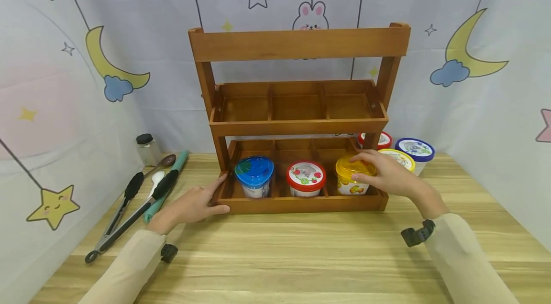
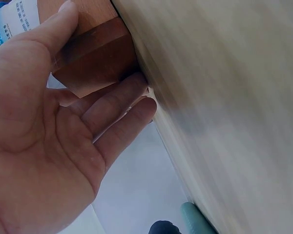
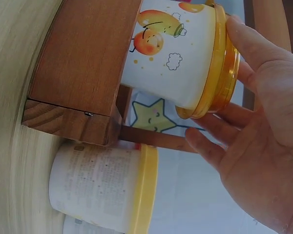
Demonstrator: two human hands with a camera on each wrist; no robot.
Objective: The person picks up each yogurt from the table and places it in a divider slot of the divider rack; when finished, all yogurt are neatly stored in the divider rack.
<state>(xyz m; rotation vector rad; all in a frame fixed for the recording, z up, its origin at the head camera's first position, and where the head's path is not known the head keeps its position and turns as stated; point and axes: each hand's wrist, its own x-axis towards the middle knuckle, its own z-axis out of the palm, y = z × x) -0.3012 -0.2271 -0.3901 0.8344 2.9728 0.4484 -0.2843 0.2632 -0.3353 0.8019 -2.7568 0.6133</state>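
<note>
A two-tier wooden rack [image 1: 299,128] stands on the table. My left hand [image 1: 195,203] holds its lower left front corner, thumb at the front and fingers along the side; in the left wrist view the left hand [image 2: 53,122] wraps that wooden corner [image 2: 100,58]. In the lower tier's right compartment sits a tub with a yellow lid [image 1: 353,187]. My right hand [image 1: 389,172] grips this lid from above and the right; the right wrist view shows the fruit-printed tub [image 3: 171,53] upright in the rack. A blue-lidded tub [image 1: 255,175] and a red-lidded tub [image 1: 306,177] occupy the left and middle compartments.
Behind the rack's right side are more tubs, with a yellow lid [image 1: 400,157], a blue lid [image 1: 415,149] and a red lid [image 1: 384,139]. To the left lie tongs [image 1: 129,218], spoons [image 1: 165,161], a teal-handled utensil [image 1: 181,160] and a black-capped jar [image 1: 148,150]. Printed curtains hang around.
</note>
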